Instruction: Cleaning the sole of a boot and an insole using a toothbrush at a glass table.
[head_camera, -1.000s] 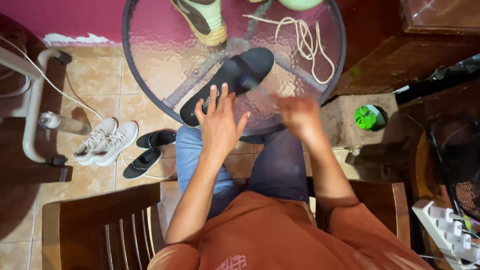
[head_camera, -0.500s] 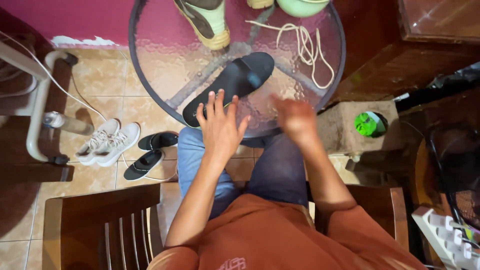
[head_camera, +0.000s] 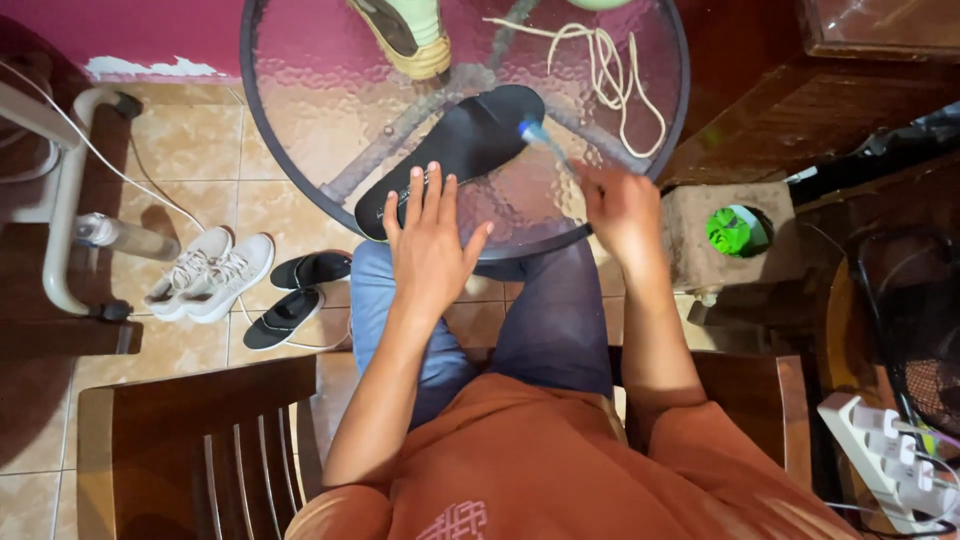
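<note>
- Since half a second ago the right hand (head_camera: 622, 205) has moved up from the near rim of the glass table (head_camera: 300, 130) toward the toe end of the black insole (head_camera: 460, 150); it was blurred and lower then, less so now.
- A thin brush (head_camera: 540, 140) with a blue tip now shows clearly, its tip touching or just over the insole's toe end; motion blur hides exact contact.
- Reading: the brushing stroke has shifted to the toe end of the insole, so the cleaning looks mid-way, not finished.
- Left hand (head_camera: 430, 245) has barely moved: flat, fingers spread wide, fingertips on the heel end of the insole, palm over the near edge of the table, pinning the insole in place.
- Right hand is closed narrow round the brush handle, fingers curled; the grip itself is blurred.
- Insole lies diagonally across the middle of the table, heel toward the near left edge, toe toward the centre right.
- Pale green shoe (head_camera: 405, 35) sits at the far edge of the table, apart from the insole.
- Loose cream shoelace (head_camera: 600, 65) lies at the far right side of the table, near the insole's toe but not touching it.
- On the floor, left of the table: white sneakers (head_camera: 210, 275) and black sandals (head_camera: 295, 295).
</note>
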